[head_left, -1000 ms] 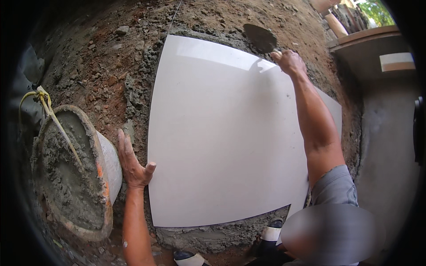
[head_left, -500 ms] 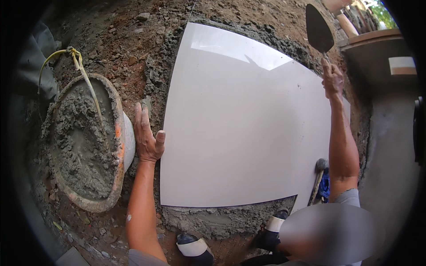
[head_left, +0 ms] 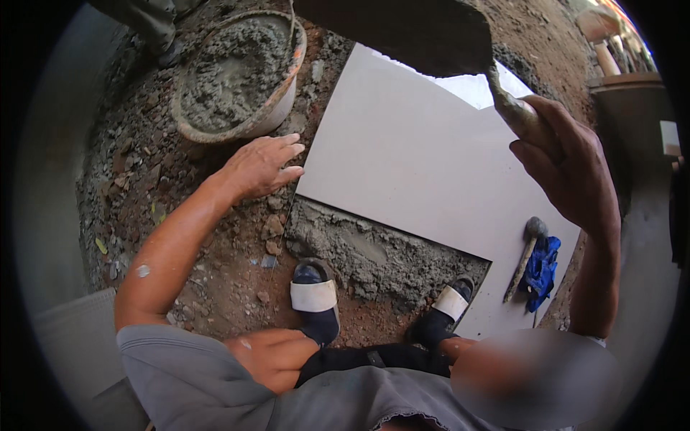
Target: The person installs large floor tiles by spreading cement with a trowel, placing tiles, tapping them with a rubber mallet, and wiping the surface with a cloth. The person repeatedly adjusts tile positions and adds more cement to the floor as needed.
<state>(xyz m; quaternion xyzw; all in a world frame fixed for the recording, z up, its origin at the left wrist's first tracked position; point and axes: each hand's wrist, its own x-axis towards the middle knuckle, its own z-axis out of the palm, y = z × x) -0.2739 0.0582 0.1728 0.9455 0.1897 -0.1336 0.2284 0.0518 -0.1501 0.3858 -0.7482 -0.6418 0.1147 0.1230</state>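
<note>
My right hand [head_left: 568, 161] is wrapped round the handle of a brick trowel [head_left: 402, 32], whose dark broad blade is raised high over the far part of a large white tile [head_left: 410, 158]. Fingers apart, my left hand [head_left: 269, 165] is at the tile's left edge; whether the fingertips touch it I cannot tell. A bucket [head_left: 277, 111] of wet grey mortar [head_left: 233, 68] stands just beyond that hand. Rough mortar [head_left: 359, 248] lies spread along the tile's near edge. The blade hides part of the tile's far edge.
A mallet [head_left: 528, 248] and a crumpled blue bag or cloth [head_left: 543, 273] lie on the tile surface at the right. My sandalled feet [head_left: 314, 294] are beside the mortar bed. Rubble [head_left: 133, 172] covers the left ground. Another person's trouser leg [head_left: 151, 25] shows at far left.
The view has shifted, showing more of my body. My right hand and the trowel have come closer, the blade swinging left over the tile. My left hand has turned its fingers toward the tile.
</note>
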